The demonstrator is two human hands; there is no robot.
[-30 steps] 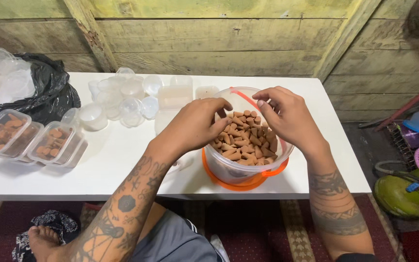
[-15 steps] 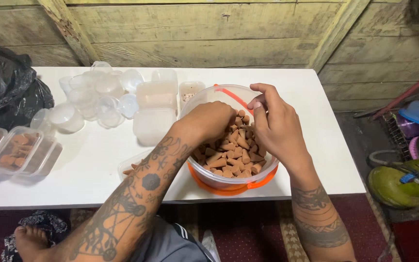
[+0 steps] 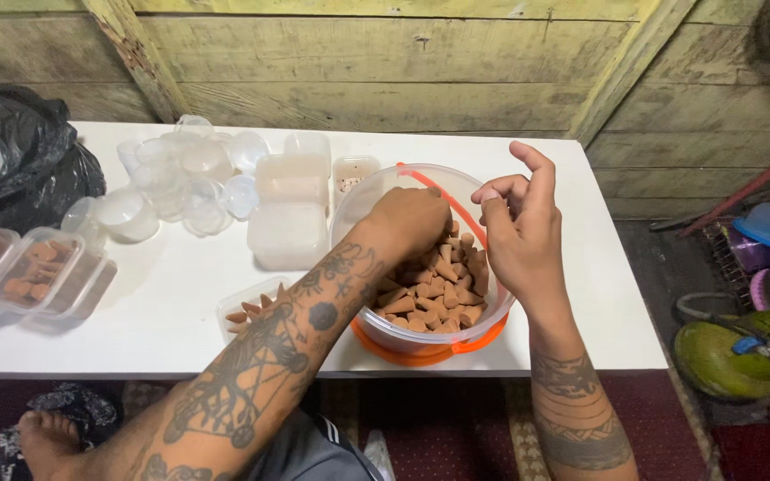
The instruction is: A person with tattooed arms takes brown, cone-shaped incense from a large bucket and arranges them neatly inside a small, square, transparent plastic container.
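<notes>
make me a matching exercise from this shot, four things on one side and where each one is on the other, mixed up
Things:
1. left hand
2. right hand
3. black plastic bag
4. small tray of cones

Places:
A. far left end of the white table
B. reaching down among the cones in the bucket
C. raised over the bucket's right rim, fingers curled
D. on the table just left of the bucket, partly behind the forearm

Pairs: 1-B, 2-C, 3-A, 4-D

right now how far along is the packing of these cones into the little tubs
Done: filled lidded tubs sit at the left. In hand: left hand digs into the cone bucket, right hand above it, an open tub partly filled. Left: many empty containers.
</notes>
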